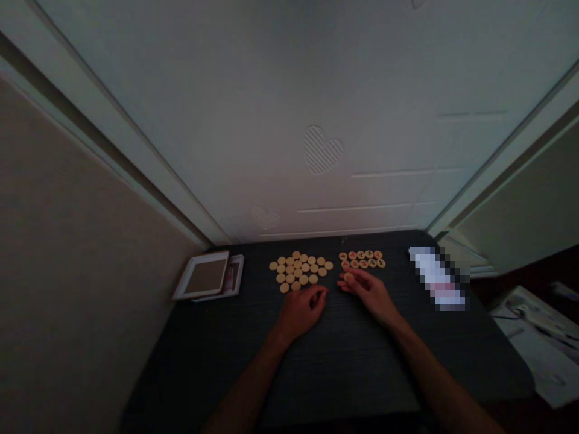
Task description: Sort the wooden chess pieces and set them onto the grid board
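Several round wooden game discs (299, 269) lie face down in a cluster at the back of a dark table (325, 361). To their right, two short rows of face-up discs (362, 259) show red and dark marks. My right hand (368, 292) pinches one disc (348, 277) just below those rows. My left hand (301, 310) rests on the table below the face-down cluster, fingers curled loosely, fingertips near the closest discs and nothing visible in it.
An open white box with its lid (208, 277) sits at the table's back left. A blurred-out white object (438, 278) lies at the back right. A white door (316, 120) stands right behind the table. Papers (538, 337) lie off the right edge.
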Available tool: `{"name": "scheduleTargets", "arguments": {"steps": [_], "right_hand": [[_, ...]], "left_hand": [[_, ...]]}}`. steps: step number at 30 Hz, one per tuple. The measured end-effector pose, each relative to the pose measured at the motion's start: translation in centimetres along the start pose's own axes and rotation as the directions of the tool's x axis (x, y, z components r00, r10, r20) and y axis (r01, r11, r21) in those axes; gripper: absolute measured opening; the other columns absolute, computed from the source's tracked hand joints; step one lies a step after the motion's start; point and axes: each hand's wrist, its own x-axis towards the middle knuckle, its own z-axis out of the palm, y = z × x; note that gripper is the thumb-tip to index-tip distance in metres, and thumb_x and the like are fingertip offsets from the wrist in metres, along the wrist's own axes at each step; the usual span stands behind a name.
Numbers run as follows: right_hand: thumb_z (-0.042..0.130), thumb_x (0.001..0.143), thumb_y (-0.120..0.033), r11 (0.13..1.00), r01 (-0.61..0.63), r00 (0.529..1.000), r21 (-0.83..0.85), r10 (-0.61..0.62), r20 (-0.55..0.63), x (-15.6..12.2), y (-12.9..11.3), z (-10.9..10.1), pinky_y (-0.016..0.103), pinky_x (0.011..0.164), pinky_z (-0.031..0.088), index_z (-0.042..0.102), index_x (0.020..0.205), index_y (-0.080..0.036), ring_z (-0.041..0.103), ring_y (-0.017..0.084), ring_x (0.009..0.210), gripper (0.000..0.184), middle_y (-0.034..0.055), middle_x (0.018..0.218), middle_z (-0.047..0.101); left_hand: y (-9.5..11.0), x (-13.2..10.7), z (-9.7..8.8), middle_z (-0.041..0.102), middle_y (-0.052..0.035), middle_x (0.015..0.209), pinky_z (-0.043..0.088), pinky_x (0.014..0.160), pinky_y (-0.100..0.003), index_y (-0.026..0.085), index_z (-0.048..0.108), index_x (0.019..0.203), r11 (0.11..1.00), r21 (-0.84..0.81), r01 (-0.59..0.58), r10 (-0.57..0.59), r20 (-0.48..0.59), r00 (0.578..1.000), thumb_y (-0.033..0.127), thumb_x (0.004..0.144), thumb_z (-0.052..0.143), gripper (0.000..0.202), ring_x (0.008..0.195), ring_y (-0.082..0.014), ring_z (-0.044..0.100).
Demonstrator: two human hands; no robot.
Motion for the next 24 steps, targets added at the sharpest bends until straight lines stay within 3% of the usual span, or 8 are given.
{"name": "scheduleTargets", "arguments": {"steps": [4,8,11,14,19,24], "right_hand": [[0.073,0.084,-0.053,0.982,0.031,0.998,-0.187,-0.039,-0.041,-0.3,-0.4,-1.3,0.043,0.091,0.059,0.071,0.119,-0.023,0.075,0.026,0.096,0.046,0.0083,0.111,0.076],[0.070,0.085,-0.056,0.911,0.065,0.976,-0.407,-0.142,-0.163,-0.6,-1.2,-4.7,0.042,0.084,0.060,0.068,0.119,-0.022,0.075,0.025,0.090,0.048,0.0087,0.106,0.077],[0.068,0.085,-0.059,0.784,0.003,0.927,-0.621,-0.235,-0.292,-0.8,-1.4,-7.4,0.042,0.082,0.058,0.071,0.108,-0.021,0.074,0.026,0.088,0.044,0.0087,0.099,0.078],[0.063,0.087,-0.060,0.654,-0.025,0.900,-0.756,-0.314,-0.302,-0.8,-1.3,-9.2,0.043,0.083,0.056,0.073,0.106,-0.022,0.072,0.027,0.090,0.044,0.0091,0.102,0.077],[0.058,0.088,-0.063,0.528,-0.014,0.874,-0.849,-0.405,-0.267,-0.6,-1.1,-9.6,0.040,0.078,0.054,0.076,0.103,-0.020,0.070,0.026,0.086,0.049,0.0110,0.102,0.076],[0.058,0.086,-0.068,0.525,-0.061,0.851,-0.849,-0.417,-0.319,-0.4,-0.9,-9.3,0.035,0.067,0.050,0.074,0.099,-0.019,0.067,0.023,0.073,0.054,0.0086,0.088,0.075]], "left_hand": [[-0.1,-0.1,0.1,0.068,0.0016,0.069,0.041,0.057,-0.023,0.025,0.073,0.108,1.000,-0.010,0.001,-0.001,-0.020,1.000,0.035,0.098,0.050,0.027,0.061,-0.0128,0.061],[-0.2,-0.1,0.1,0.067,0.0018,0.069,0.040,0.057,-0.022,0.025,0.073,0.109,1.000,-0.029,0.004,-0.004,-0.018,1.000,0.035,0.099,0.049,0.028,0.061,-0.0122,0.061],[-0.3,-0.1,0.0,0.066,0.0024,0.068,0.040,0.057,-0.022,0.025,0.073,0.109,0.999,-0.037,0.000,0.000,-0.016,1.000,0.035,0.099,0.049,0.027,0.060,-0.0120,0.061],[-0.3,-0.1,0.0,0.066,0.0028,0.067,0.039,0.056,-0.022,0.026,0.073,0.109,0.999,-0.040,0.004,-0.004,-0.014,1.000,0.035,0.099,0.050,0.027,0.060,-0.0119,0.060],[-0.3,0.0,0.0,0.066,0.0026,0.067,0.040,0.057,-0.022,0.025,0.073,0.109,0.999,-0.040,0.015,-0.016,-0.013,1.000,0.036,0.098,0.050,0.027,0.059,-0.0120,0.060],[-0.3,0.0,0.1,0.066,0.0024,0.067,0.038,0.057,-0.022,0.024,0.073,0.109,0.999,-0.040,0.013,-0.013,-0.003,1.000,0.036,0.099,0.050,0.028,0.059,-0.0116,0.059]]}}
